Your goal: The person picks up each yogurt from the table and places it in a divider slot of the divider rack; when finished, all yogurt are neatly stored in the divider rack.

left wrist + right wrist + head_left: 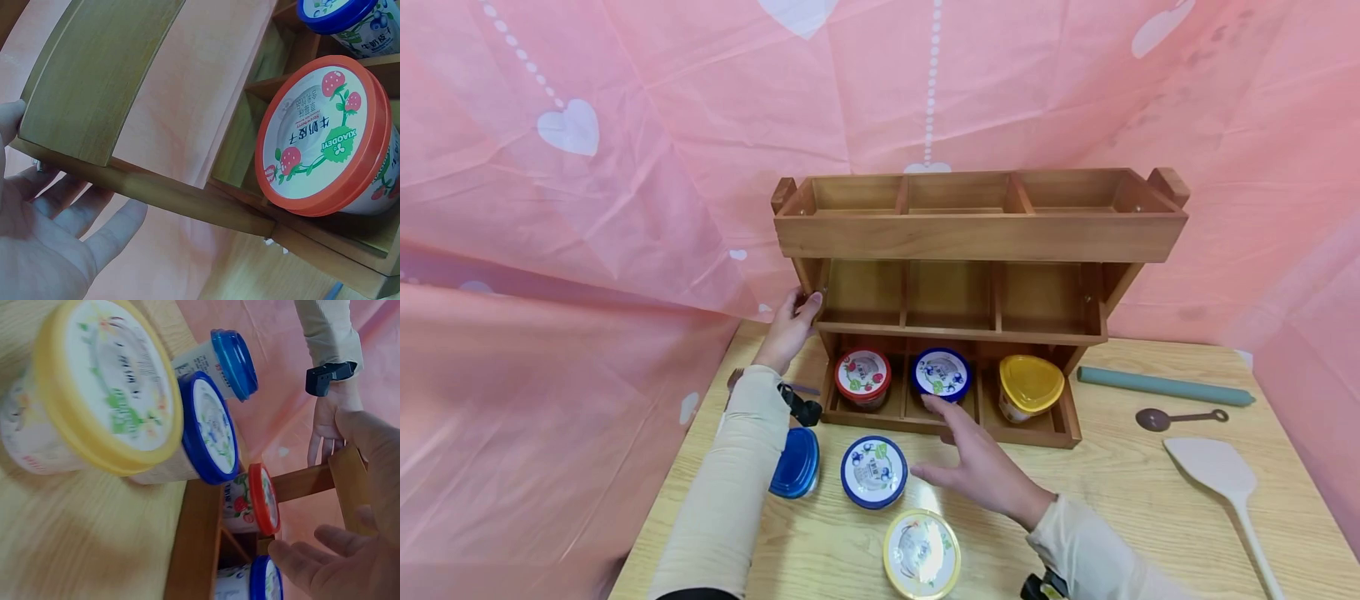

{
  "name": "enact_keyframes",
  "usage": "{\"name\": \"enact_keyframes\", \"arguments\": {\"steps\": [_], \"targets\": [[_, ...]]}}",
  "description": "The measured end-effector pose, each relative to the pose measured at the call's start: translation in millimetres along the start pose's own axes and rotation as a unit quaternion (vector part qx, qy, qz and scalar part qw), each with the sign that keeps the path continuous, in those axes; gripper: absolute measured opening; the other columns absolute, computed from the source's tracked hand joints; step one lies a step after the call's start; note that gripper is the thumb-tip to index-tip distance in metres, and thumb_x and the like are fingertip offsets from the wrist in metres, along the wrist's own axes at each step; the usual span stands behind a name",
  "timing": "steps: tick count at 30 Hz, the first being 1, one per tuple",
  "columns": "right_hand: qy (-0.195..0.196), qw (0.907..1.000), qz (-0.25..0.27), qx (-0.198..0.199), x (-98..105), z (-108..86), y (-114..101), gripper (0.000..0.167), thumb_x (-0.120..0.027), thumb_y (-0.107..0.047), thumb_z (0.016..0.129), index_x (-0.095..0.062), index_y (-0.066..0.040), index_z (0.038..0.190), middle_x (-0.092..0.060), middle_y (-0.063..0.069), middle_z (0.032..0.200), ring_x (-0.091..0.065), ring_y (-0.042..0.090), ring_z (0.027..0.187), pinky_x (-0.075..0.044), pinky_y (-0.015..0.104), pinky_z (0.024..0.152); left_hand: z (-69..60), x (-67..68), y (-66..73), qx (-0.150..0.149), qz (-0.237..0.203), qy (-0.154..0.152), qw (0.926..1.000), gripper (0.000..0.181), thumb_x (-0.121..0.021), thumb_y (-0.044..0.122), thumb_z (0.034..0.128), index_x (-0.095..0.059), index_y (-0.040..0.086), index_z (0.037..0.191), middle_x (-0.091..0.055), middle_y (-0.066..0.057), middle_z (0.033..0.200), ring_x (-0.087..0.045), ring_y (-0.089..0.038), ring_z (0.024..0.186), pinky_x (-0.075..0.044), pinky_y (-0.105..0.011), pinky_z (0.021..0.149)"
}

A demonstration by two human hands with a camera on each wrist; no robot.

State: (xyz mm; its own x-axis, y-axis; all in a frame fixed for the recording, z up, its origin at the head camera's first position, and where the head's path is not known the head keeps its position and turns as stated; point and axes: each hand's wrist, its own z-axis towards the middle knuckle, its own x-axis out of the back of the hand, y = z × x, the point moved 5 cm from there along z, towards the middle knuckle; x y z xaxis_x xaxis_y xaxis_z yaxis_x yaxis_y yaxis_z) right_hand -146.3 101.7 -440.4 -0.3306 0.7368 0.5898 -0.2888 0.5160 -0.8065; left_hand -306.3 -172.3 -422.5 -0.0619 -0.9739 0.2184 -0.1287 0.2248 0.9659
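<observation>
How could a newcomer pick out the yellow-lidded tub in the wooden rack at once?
Find the three-tier brown wooden rack. On its bottom tier, rightmost in the head view, sits the tub with a plain yellow plastic lid. That lid has rounded corners and no printed fruit, unlike the circular lids of the red-rimmed strawberry tub and blue-rimmed blueberry tub.

The left arm [730, 492] stretches forward, left hand [785, 335] gripping; the right hand [987, 465] hovers, thumb and fingers apart.
</observation>
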Motion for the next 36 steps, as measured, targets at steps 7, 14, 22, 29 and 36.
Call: {"name": "enact_keyframes", "arguments": {"steps": [7,14,22,29,36], "targets": [[-0.027,0.9985,0.028,0.037,-3,-20.2,8,0.092,-0.082,-0.032,0.081,-0.029,-0.009,0.153,-0.037,0.012,0.155,-0.040,0.029,0.141,-0.050,0.041,0.103,-2.7,0.0,3.7,0.001,-0.005,-0.005,1.0000,0.065,-0.046,0.044,0.1028,-0.022,0.016,0.156,-0.026,-0.012,0.160,-0.033,-0.033,0.145,-0.037,-0.051,0.114],[-0.063,0.9954,0.043,0.058,-10,-38.0,19,0.090,-0.081,-0.029,0.082,-0.029,-0.008,0.152,-0.039,0.011,0.153,-0.042,0.034,0.138,-0.050,0.042,0.102,1.2,0.1,-0.9,-0.002,0.001,-0.002,1.0000,0.065,-0.045,0.046,0.1026,-0.023,0.017,0.156,-0.028,-0.011,0.159,-0.035,-0.032,0.144,-0.038,-0.050,0.114],[-0.109,0.9902,0.074,0.048,-31,-64.2,41,0.095,-0.080,-0.043,0.080,-0.027,-0.011,0.153,-0.037,0.015,0.153,-0.043,0.042,0.134,-0.048,0.041,0.104,-0.2,0.3,0.4,-0.006,-0.001,-0.002,1.0000,0.064,-0.045,0.045,0.1028,-0.023,0.017,0.156,-0.028,-0.011,0.159,-0.035,-0.033,0.144,-0.038,-0.050,0.114],[-0.137,0.9894,0.047,0.001,-43,-78.9,52,0.100,-0.079,-0.052,0.078,-0.024,-0.021,0.155,-0.039,0.015,0.153,-0.042,0.038,0.137,-0.044,0.039,0.110,-0.9,0.2,0.9,-0.005,0.000,-0.004,1.0000,0.063,-0.045,0.045,0.1029,-0.024,0.016,0.155,-0.028,-0.012,0.159,-0.035,-0.033,0.144,-0.039,-0.050,0.113],[-0.179,0.9790,0.087,-0.043,-54,-85.6,58,0.105,-0.081,-0.047,0.078,-0.015,-0.026,0.157,-0.028,0.011,0.159,-0.033,0.040,0.142,-0.030,0.022,0.113,-1.9,-0.2,2.5,0.001,-0.002,-0.008,1.0000,0.064,-0.045,0.044,0.1032,-0.023,0.016,0.156,-0.027,-0.012,0.160,-0.034,-0.033,0.145,-0.037,-0.050,0.114]]}}
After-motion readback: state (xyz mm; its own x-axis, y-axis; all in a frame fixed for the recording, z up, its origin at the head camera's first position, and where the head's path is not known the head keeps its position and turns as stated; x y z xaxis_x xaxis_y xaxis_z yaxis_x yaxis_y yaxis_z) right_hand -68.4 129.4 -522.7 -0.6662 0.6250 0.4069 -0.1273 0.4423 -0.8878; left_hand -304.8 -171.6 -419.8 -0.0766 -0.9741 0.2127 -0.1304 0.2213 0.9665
